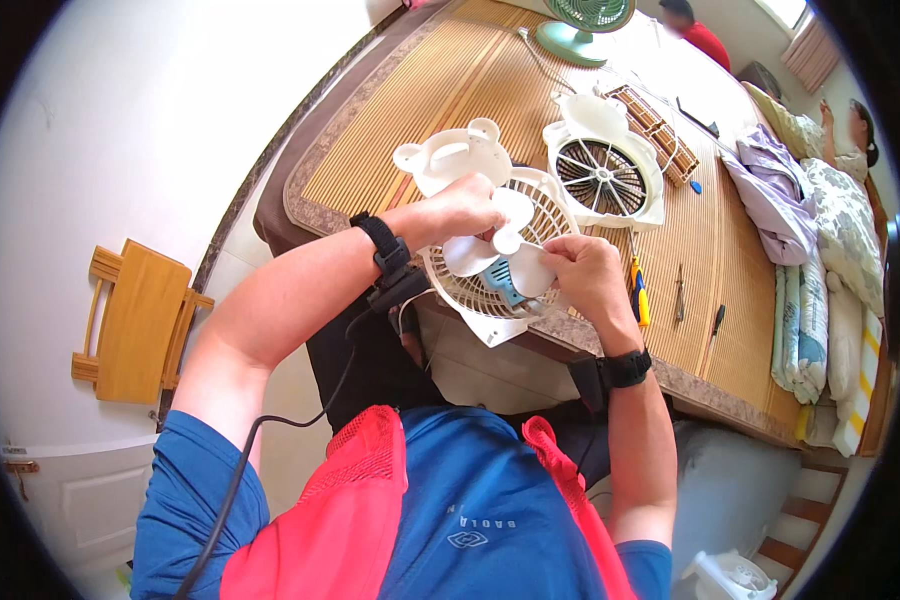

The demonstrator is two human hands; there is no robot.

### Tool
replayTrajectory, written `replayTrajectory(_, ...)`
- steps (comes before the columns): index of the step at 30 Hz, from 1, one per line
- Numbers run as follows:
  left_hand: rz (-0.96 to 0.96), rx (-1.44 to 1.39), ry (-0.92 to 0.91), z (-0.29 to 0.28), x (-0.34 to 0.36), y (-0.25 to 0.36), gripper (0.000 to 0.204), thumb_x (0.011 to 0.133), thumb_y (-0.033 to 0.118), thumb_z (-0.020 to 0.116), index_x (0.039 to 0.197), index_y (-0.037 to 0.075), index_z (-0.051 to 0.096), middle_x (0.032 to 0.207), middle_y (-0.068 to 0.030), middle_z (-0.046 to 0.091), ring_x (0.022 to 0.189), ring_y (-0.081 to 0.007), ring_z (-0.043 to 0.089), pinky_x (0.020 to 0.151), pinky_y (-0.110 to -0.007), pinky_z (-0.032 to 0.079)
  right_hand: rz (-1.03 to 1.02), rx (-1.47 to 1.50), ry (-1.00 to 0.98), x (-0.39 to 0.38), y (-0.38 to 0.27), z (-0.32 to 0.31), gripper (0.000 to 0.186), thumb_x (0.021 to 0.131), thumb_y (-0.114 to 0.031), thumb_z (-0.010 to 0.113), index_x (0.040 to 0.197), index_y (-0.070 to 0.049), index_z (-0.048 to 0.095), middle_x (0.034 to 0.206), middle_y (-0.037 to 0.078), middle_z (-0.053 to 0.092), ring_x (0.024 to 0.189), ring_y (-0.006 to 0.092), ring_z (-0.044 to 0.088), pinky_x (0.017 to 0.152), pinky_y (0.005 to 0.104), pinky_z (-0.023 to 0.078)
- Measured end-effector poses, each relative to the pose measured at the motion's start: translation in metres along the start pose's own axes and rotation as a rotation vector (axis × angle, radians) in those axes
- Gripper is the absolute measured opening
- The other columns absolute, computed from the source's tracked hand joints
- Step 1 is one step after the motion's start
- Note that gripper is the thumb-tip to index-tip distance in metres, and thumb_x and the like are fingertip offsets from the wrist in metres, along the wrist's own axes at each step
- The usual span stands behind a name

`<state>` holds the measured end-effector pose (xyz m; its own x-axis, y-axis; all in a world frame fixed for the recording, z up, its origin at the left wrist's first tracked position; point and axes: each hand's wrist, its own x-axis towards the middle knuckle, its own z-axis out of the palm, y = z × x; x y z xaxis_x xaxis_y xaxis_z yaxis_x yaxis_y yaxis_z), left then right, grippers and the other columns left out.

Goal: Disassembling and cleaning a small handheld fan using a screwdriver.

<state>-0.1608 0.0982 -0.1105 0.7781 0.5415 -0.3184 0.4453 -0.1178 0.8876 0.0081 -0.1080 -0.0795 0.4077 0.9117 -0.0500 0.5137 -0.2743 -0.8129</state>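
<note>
A white fan blade [508, 241] with rounded lobes is between my hands, over an open white fan housing [492, 328]. My left hand [465, 212] closes on the blade's upper left side, fingers partly hidden. On the right side, my right hand [582, 268] pinches another lobe between thumb and fingers. Below the blade, a light-blue part [503, 284] shows inside the slatted housing. The housing has a white bear-eared top [460, 160] and rests at the edge of the mat-covered bed. Beyond it lies a second bear-eared white frame [615, 205] with a black round grille.
Right of my right hand lie a yellow-handled screwdriver [639, 292], a thin metal tool [680, 294] and a small black-handled tool [718, 320]. A green fan [573, 45] stands at the back. Folded bedding [805, 300] lines the right. A wooden stool [142, 322] is left; two people are beyond.
</note>
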Motion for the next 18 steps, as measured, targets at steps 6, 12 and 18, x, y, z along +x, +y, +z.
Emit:
replayTrajectory(6, -0.018, -0.082, 0.047, 0.005, -0.003, -0.004, 0.016, 0.101, 0.01, 0.078, 0.109, -0.004, 0.08, 0.096, -0.0092, 0.08, 0.084, -0.0173, 0.075, 0.077, -0.035, 0.061, -0.101, -0.108, 0.059, -0.005, -0.015, 0.005, 0.022, 0.095, -0.019, 0.085, 0.104, 0.001, 0.087, 0.084, 0.023, 0.081, 0.075, 0.0289, 0.082, 0.075, 0.039, 0.064)
replayTrajectory(12, -0.132, -0.2, 0.075, 0.011, -0.025, 0.019, 0.038, 0.094, 0.023, 0.087, 0.117, -0.006, 0.081, 0.105, -0.0129, 0.081, 0.091, -0.0206, 0.074, 0.079, -0.039, 0.059, -0.195, -0.235, 0.047, -0.004, -0.019, 0.006, 0.027, 0.096, -0.027, 0.086, 0.097, 0.0, 0.086, 0.086, 0.024, 0.079, 0.082, 0.0389, 0.081, 0.08, 0.048, 0.062)
replayTrajectory(18, -0.103, -0.229, 0.068, 0.018, -0.029, 0.022, 0.038, 0.091, 0.023, 0.095, 0.115, -0.004, 0.084, 0.105, -0.0098, 0.082, 0.09, -0.0172, 0.074, 0.081, -0.036, 0.059, -0.199, -0.198, -0.029, -0.004, -0.016, 0.005, 0.021, 0.101, -0.019, 0.078, 0.104, 0.001, 0.084, 0.09, 0.029, 0.077, 0.088, 0.0456, 0.079, 0.084, 0.0512, 0.062)
